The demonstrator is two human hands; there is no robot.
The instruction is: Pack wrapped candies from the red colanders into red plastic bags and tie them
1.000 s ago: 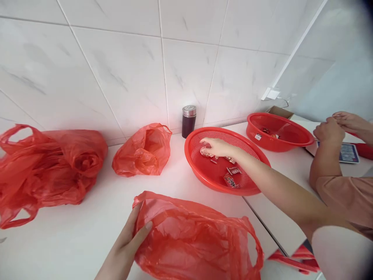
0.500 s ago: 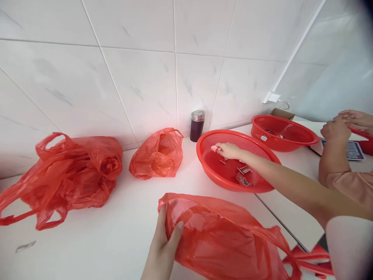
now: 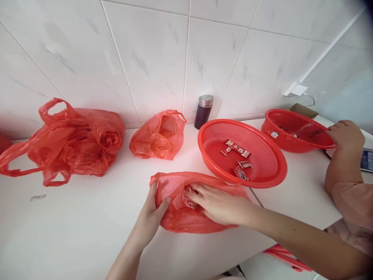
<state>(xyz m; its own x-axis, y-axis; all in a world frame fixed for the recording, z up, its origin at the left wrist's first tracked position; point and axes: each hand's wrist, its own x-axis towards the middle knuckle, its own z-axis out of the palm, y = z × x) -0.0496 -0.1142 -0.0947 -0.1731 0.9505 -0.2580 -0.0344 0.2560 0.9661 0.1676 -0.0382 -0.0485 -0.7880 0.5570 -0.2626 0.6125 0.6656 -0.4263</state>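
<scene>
My left hand (image 3: pixel 151 214) pinches the rim of a red plastic bag (image 3: pixel 177 227) between thumb and fingers, spreading its mouth. Inside that mouth is my right hand (image 3: pixel 217 202), its fingers closed on a round red-and-white patterned packet (image 3: pixel 189 197). Part of the packet is hidden under the fingers. Just behind the bag stands a red perforated plastic basket (image 3: pixel 279 171), with several small wrapped snacks (image 3: pixel 239 149) lying on its bottom.
A heap of red plastic bags (image 3: pixel 78 146) lies at left, beside a smaller red bag (image 3: pixel 159 136). A dark tumbler (image 3: pixel 204 111) stands against the tiled wall. At right, a co-worker's hand (image 3: pixel 346 134) touches a second red basket (image 3: pixel 287 140).
My right hand has moved from inside the basket, leftward and nearer, into the bag's mouth. The view has shifted. The co-worker's hand has come to the second basket's rim.
</scene>
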